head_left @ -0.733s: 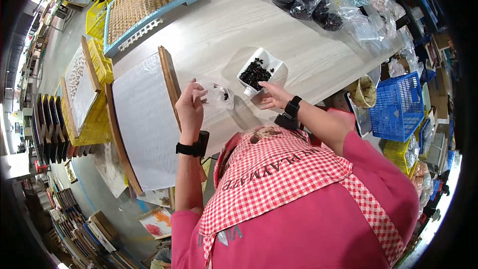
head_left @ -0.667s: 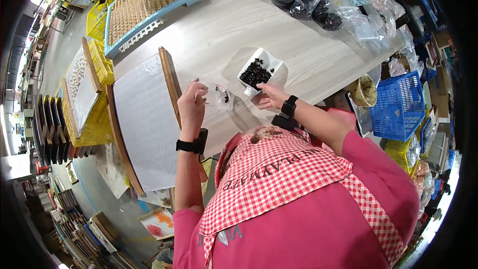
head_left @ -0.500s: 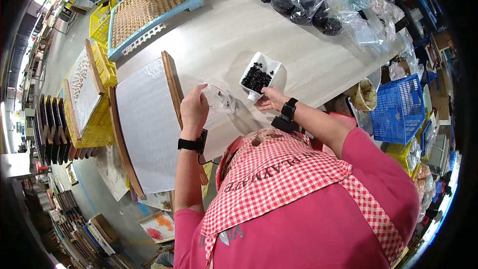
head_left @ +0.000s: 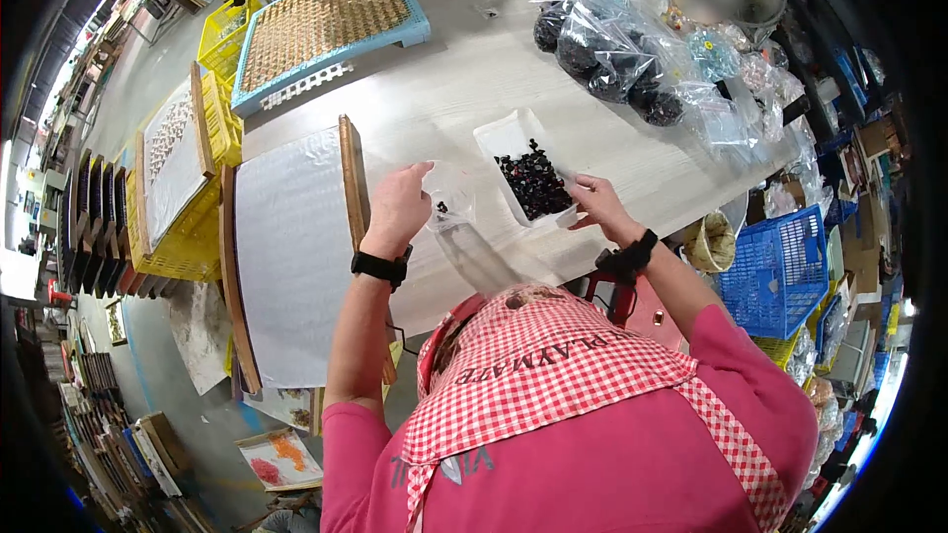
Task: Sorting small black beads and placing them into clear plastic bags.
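Left hand [head_left: 398, 205] was closed in a pinch on the top edge of a small clear bag [head_left: 449, 199], held up just left of the white tray [head_left: 509, 138]; a few dark pieces sat in the bag's bottom. Right hand [head_left: 595, 203] was at the tray's near right corner, fingers curled together on the rim or on a piece, cannot tell which. Change over the last second: right hand moved from the bag mouth back to the tray, left hand kept the bag raised, bag shifted slightly. Reads as one drop-in done and the next pick from the tray's dark beads [head_left: 534, 184] under way; bag barely filled. Tray sat on the desk [head_left: 464, 69], wooden-framed white board [head_left: 291, 247] left of the tray, bagged dark stock [head_left: 602, 44] behind the tray, blue basket [head_left: 775, 266] to its right off the desk.
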`<state>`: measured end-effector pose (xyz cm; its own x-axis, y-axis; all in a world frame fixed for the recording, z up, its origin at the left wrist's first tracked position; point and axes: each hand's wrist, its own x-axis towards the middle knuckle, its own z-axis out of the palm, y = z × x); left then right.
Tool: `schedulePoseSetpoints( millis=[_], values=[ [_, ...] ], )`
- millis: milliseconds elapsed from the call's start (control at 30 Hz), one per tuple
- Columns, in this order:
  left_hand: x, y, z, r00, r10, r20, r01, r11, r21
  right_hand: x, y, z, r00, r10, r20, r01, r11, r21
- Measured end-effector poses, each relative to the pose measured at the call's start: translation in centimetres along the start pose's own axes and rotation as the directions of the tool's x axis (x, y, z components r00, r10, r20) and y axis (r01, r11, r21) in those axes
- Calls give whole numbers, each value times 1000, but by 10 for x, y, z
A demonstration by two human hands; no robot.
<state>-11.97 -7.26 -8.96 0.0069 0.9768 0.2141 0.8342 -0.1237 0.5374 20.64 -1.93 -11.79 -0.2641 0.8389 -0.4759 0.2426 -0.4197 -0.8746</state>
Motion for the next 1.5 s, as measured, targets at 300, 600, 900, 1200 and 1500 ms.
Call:
schedulePoseSetpoints(
  millis=[300,600,900,1200,1500],
  values=[
    [30,10,18,963,85,256,-75,996,-50,-23,-77,-44,944,-271,191,322,883,-342],
    [69,2,32,876,236,421,-235,970,-56,-23,-86,-40,904,-345,253,427,756,-496],
    [93,30,20,802,106,588,-136,991,6,-26,-117,-32,921,-293,257,389,656,-647],
    [99,41,8,781,-9,624,93,990,-102,-31,-145,-30,863,-407,297,470,436,-768],
    [105,30,20,813,10,583,126,973,-194,-30,-161,-23,857,-393,332,472,346,-811]
  ],
)
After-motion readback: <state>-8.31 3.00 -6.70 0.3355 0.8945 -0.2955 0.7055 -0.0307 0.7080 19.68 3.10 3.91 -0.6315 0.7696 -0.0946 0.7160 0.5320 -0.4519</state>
